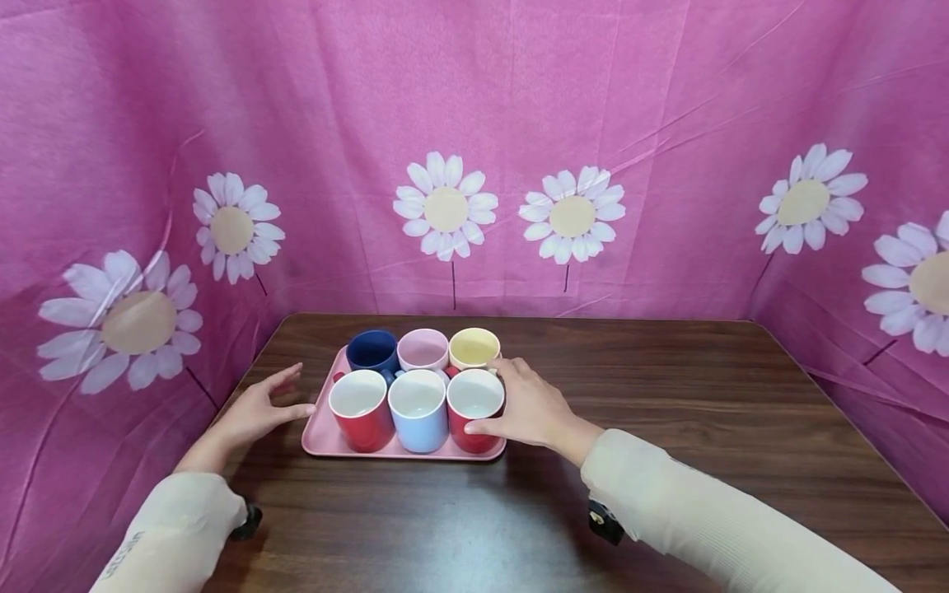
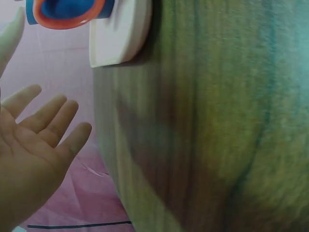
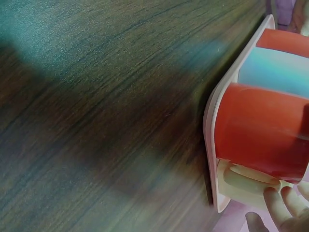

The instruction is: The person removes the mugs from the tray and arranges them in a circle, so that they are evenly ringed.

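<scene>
A pink tray (image 1: 322, 436) bears mugs in two rows of three. The back row has a navy mug (image 1: 373, 350), a pink mug (image 1: 423, 350) and a yellow mug (image 1: 474, 346). In front stand a red mug (image 1: 363, 424), a light blue mug (image 1: 419, 424) and another red mug (image 1: 469, 412) at the right. My right hand (image 1: 537, 403) holds that right red mug, thumb across its front and fingers around its far right side. At the tray's left edge, my left hand (image 1: 255, 412) is held with fingers spread, its thumb near the rim, holding nothing.
The tray sits on a dark wood table (image 1: 667, 387), left of its middle. Pink cloth (image 1: 334, 165) printed with white flowers hangs along the back and both sides. Each wrist carries a black device (image 1: 606, 522) by the light sleeve.
</scene>
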`<state>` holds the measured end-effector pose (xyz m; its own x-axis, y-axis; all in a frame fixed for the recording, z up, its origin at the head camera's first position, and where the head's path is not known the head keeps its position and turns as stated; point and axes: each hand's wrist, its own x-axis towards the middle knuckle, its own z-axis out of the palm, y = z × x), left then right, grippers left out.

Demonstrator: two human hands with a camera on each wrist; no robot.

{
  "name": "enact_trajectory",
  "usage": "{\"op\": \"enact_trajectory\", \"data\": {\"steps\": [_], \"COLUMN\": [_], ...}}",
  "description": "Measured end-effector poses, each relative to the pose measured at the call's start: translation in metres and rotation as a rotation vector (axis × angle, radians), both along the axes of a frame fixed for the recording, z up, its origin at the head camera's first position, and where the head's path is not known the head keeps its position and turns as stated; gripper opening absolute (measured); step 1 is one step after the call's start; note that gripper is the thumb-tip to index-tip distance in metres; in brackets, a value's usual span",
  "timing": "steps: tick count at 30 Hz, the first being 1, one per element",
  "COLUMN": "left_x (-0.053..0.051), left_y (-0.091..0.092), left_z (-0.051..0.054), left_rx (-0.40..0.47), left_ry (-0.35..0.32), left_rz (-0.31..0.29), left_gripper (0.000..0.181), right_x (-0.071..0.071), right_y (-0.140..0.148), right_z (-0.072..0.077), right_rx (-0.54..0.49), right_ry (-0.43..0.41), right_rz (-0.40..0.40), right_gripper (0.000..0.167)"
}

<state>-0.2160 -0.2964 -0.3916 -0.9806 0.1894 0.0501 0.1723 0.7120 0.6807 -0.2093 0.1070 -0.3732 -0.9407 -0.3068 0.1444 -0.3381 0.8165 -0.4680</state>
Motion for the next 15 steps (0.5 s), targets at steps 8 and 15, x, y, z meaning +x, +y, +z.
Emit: {"op": "enact_trajectory", "data": {"steps": [8,15], "left_x": [0.000,0.000], "left_y": [-0.005,-0.010], "left_z": [-0.020,-0.030], "left_rx": [0.112,0.217], "left_ry": [-0.028,-0.131], "left_rz": [-0.011,-0.063], "left_gripper": [0.074,0.070], "right_x": [-0.002,-0.003], "right_y": [-0.005,-0.009], "right_z": [-0.002,-0.003], "right_rx": [-0.026,-0.046], "right_ry": [-0.031,-0.041], "right_rz": [-0.020,-0.039], "right_gripper": [0.086,0.084]}}
